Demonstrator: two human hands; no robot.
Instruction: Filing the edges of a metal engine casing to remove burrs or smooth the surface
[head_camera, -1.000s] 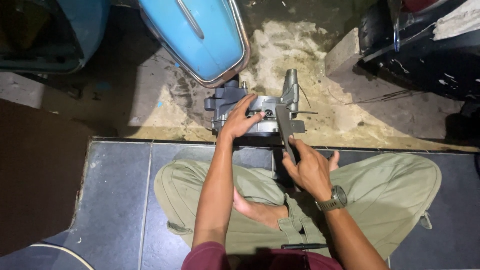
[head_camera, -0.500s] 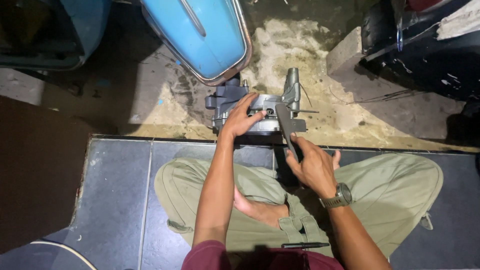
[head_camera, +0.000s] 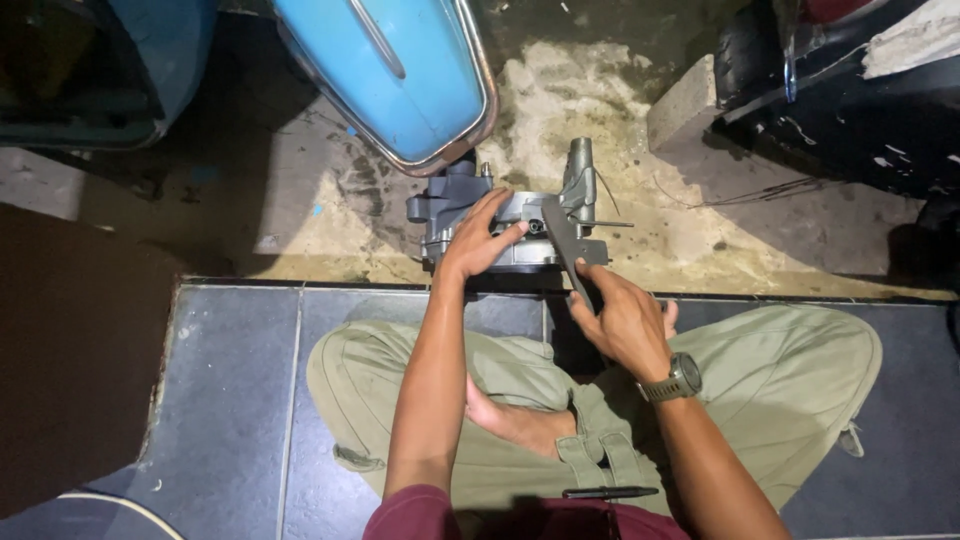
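One grey engine casing (head_camera: 510, 225) sits on the concrete floor (head_camera: 300, 210) below a blue scooter panel (head_camera: 400, 70). Left hand (head_camera: 478, 240) presses flat, open, on it; right hand (head_camera: 625, 320) grips a flat dark tool (head_camera: 562, 245) laid against it. Casing looks closed; work underway.

Single head cam, looking steeply down from above a seated person. Close range: crossed legs on tiled floor (head_camera: 230, 400) at bottom, concrete ground (head_camera: 330, 200) farther up.

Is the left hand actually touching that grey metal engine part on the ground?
Touching. The head view shows the left hand laid flat on the grey engine part, its fingers spread over the top, with no gap.
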